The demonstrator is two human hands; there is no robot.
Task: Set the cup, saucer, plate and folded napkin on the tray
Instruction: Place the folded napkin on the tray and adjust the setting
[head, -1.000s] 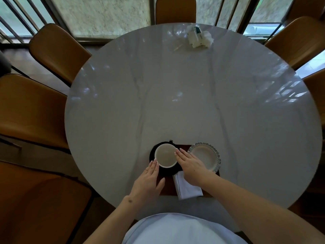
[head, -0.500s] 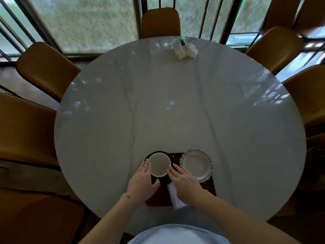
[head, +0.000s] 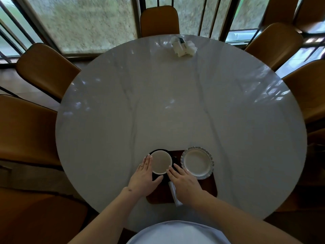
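Round marble table [head: 175, 106] ringed by tan chairs [head: 44, 67] before windows; tissue bundle [head: 183, 46] at twelve. At six, tray [head: 209, 187] bearing cup [head: 161, 162] on saucer [head: 159, 178], plate [head: 197, 162], napkin [head: 174, 192]. Left hand [head: 143, 178] and right hand [head: 184, 180] flat, fingers straight, flanking cup

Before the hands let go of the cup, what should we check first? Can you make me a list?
1. White round cup sits on the black saucer: ok.
2. Saucer fully on the dark brown tray: not ok, it juts past the left edge.
3. White scalloped plate on tray: ok.
4. Folded white napkin on tray: ok, its near end overhangs.
5. Left hand and right hand flank the cup, fingers straight: ok.
6. Cup empty: cannot tell.
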